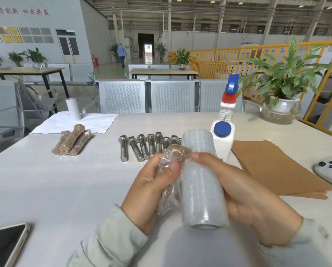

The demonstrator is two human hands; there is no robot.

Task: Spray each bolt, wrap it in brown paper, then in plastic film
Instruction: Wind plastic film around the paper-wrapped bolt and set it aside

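Head view: left hand [151,191] grips paper-wrapped bolt [171,180], film-covered, above near table [65,189]. Right hand [246,199] curls around plastic film roll [201,182], touching the bolt. Far: bare bolts [142,147] in row; three wrapped bolts [72,140] left; spray bottle [224,128], brown paper sheets [273,166] right.

Wrapped bolt [171,178] beside film roll [201,178]

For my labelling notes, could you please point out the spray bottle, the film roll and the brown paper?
spray bottle [223,146], head view, white body
film roll [201,182], head view, side
brown paper [273,166], head view, top sheet
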